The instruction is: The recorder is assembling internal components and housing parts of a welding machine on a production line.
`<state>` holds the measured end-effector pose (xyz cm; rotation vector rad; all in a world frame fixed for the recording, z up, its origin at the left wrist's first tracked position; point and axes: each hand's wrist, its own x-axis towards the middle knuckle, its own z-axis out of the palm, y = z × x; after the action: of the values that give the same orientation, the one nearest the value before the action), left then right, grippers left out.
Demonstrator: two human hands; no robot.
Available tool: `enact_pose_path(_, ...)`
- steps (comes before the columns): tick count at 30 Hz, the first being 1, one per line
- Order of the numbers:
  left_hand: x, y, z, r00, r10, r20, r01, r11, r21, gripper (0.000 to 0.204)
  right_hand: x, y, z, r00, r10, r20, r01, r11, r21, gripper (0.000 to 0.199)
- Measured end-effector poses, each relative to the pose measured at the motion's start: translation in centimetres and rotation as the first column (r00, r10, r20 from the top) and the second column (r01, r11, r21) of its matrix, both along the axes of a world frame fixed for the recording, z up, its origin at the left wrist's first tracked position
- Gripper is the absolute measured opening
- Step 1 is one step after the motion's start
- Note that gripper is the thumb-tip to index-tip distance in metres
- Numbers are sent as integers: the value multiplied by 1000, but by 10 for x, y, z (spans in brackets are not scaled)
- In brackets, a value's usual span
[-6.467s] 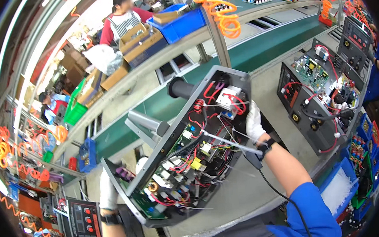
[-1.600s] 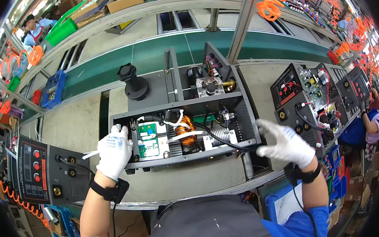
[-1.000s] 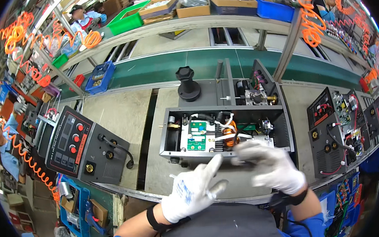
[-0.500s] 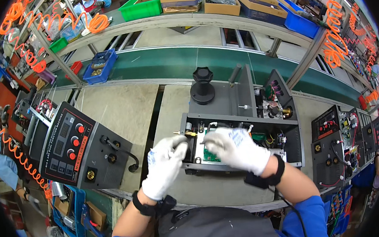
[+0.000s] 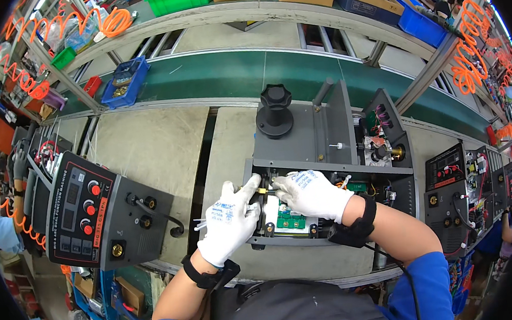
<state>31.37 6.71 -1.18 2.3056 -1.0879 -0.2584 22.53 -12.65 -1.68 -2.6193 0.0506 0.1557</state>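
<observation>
Fingers (image 5: 252,187) first: both gloved sets are pinched together at the front left corner of the open machine chassis (image 5: 329,172), meeting around a small yellow-tipped connector (image 5: 262,191) on a dark lead. Your left hand (image 5: 228,222) also has a few white cable ties (image 5: 204,223) tucked under it, poking out to the left, so it's clamped on those while the thumb and forefinger work the connector. Your right hand (image 5: 310,193) comes in from the other side, fingertips closed on the same little piece.

Going by size: the chassis sits flat on the grey bench (image 5: 153,150), close to you, with the black knob (image 5: 273,107) on its top plate and the green conveyor (image 5: 249,76) behind it. A finished black control unit (image 5: 95,218) stands to your left, more open units to your right. Inside the chassis, the green circuit board (image 5: 290,217) lies just under your hands.

My take: keep that connector square to whatever it mates with, and steady your wrists on the chassis edge. Watch the ties don't snag the wiring, and keep your knuckles off the board.
</observation>
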Motion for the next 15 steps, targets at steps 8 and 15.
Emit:
enact_pose_path(8, 0, -2, -11, 999, -14, -44, 9, 993, -119, 46, 11, 0, 6, 985, 103, -136, -117, 989, -92, 29)
enact_pose_path(15, 1, -4, -20, 999, -10, -45, 0, 973, -229, 42, 15, 5, 4, 983, 44, -177, -39, 999, 31, 28)
